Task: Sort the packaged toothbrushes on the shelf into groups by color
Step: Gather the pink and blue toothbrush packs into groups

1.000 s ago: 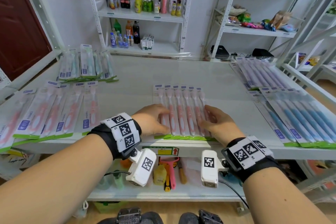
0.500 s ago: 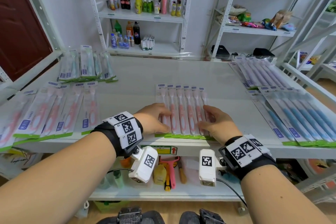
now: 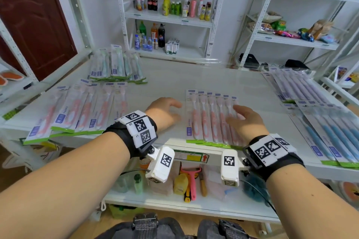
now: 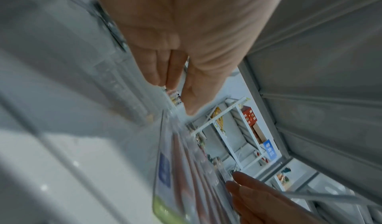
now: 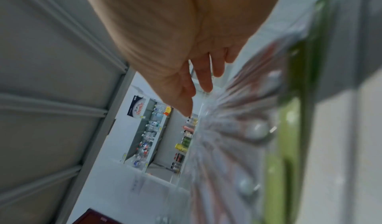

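Pink packaged toothbrushes (image 3: 211,118) lie in a fanned row at the front edge of the white shelf (image 3: 174,83), and the right hand (image 3: 245,120) is spread over the row's right side, fingers (image 5: 203,75) straight and loose, gripping nothing. Just left of the row, the left hand (image 3: 165,112) hovers relaxed, its fingers (image 4: 163,67) extended and clear of the packs. Farther out lie another pink group (image 3: 77,112), a green group (image 3: 116,68), lilac packs (image 3: 295,87) and blue packs (image 3: 330,134).
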`<state>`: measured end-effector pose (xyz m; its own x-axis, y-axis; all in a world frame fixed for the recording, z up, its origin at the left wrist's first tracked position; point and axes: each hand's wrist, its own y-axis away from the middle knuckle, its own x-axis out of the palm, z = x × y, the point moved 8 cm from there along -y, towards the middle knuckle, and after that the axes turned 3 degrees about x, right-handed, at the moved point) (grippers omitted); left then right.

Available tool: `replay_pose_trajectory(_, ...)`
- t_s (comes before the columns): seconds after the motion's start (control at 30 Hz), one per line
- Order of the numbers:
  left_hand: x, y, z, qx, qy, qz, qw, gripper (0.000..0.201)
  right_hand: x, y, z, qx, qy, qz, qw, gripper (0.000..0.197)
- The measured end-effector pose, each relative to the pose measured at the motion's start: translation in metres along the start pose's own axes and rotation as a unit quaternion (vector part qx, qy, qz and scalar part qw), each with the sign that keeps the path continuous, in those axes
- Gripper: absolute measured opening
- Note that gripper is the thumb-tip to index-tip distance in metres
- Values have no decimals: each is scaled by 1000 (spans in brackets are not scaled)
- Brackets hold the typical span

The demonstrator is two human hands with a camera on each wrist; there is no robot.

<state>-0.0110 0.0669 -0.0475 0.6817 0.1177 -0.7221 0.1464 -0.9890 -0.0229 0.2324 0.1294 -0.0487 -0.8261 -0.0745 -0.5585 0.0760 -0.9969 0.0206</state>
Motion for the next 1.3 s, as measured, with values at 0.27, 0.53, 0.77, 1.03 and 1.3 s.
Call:
replay_pose_trajectory(0.27,-114,52,91,-103,88,-259,956,26,95,16,95,-72,-15,98,993,45)
replay_pose_trajectory(0.53,-199,132,202,-233,57,-347,907,7,215,49,139,-48,7,208,977,44)
replay_pose_trajectory(0.77,-206,163,252,-280,77,-325,900,32,260,52,151,-38,164,196,966,56)
replay_pose_trajectory(1.03,-200,161,258,-269,71,-295,914,52,270,48,157,-49,336,170,925,64)
replay_pose_trajectory(1.3,-203,157,259,-280,72,-255,923,62,268,45,158,-42,374,187,907,39)
